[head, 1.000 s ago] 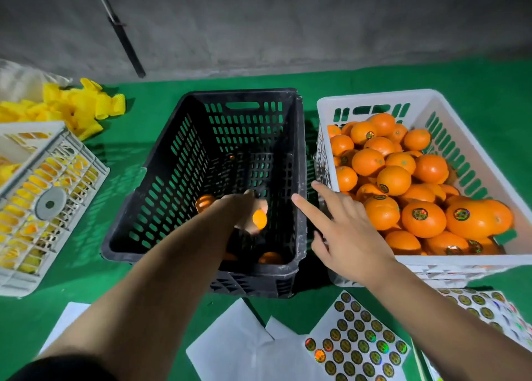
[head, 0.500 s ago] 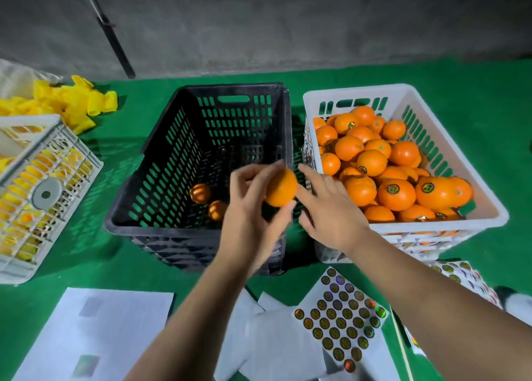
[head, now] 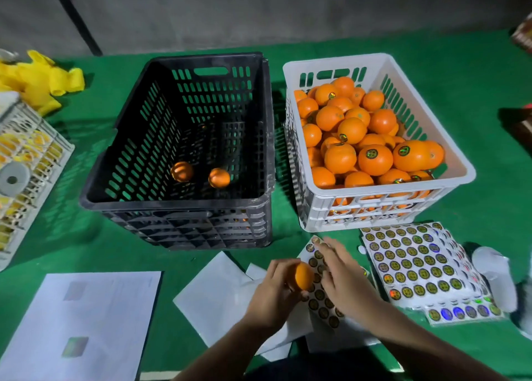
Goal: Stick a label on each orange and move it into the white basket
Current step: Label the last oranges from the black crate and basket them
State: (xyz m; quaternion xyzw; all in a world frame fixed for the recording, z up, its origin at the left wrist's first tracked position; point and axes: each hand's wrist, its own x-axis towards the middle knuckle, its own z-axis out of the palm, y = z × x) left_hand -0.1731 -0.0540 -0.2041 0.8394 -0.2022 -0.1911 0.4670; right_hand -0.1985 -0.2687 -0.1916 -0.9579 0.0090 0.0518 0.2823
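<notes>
My left hand [head: 273, 290] grips an orange [head: 302, 276] low over the table, in front of the two crates. My right hand [head: 341, 271] lies flat, fingers straight, on a partly used label sheet [head: 324, 308] right beside that orange. The white basket [head: 383, 190] at the right is heaped with labelled oranges [head: 374, 159]. In the black crate [head: 178, 205] at the centre lie two oranges [head: 182, 171] [head: 219, 177] on its floor.
A stack of full label sheets [head: 414, 262] lies in front of the white basket. White backing papers [head: 83, 323] cover the near table. A white crate [head: 26, 164] and yellow foam nets [head: 40, 78] sit at the left on the green cloth.
My left hand lifted an orange out of the black crate and brought it down toward me. My right hand dropped from the crate rim onto the label sheet.
</notes>
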